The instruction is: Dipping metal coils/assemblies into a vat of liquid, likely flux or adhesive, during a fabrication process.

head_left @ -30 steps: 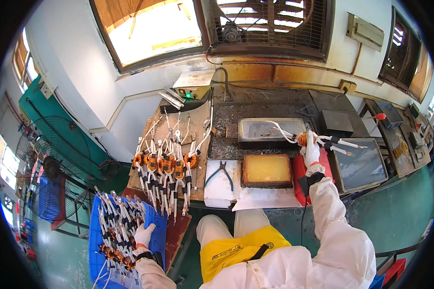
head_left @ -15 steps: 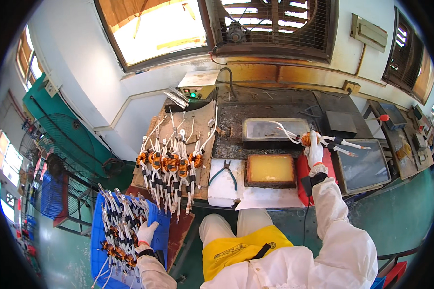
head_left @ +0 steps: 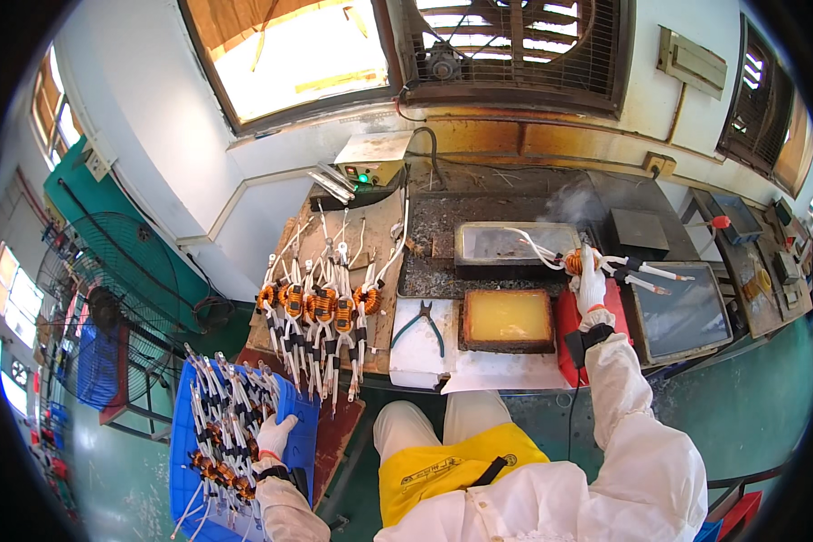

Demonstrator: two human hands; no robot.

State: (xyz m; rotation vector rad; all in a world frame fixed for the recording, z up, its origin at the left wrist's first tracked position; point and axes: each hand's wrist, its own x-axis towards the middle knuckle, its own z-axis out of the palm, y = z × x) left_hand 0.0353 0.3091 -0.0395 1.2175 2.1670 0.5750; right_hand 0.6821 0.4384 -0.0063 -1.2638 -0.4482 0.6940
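My right hand, in a white glove, is closed round a toroidal coil with copper-coloured winding. The coil's white lead wires stretch left over a grey-topped metal pot and right, with black sleeves, over a shallow grey tray. At the lower left my gloved left hand rests inside the right side of a blue bin, beside a heap of similar coils. Its thumb stands apart from the fingers, and nothing shows in its grasp.
Several coils lie in a row on brown board at the bench's left. Cutting pliers lie on white paper. A pan of yellow material sits before the metal pot, beside a red container. A control box stands behind; a fan is left.
A puff of smoke now rises behind the right end of the metal pot. Both hands and the coil stay almost in the same place.
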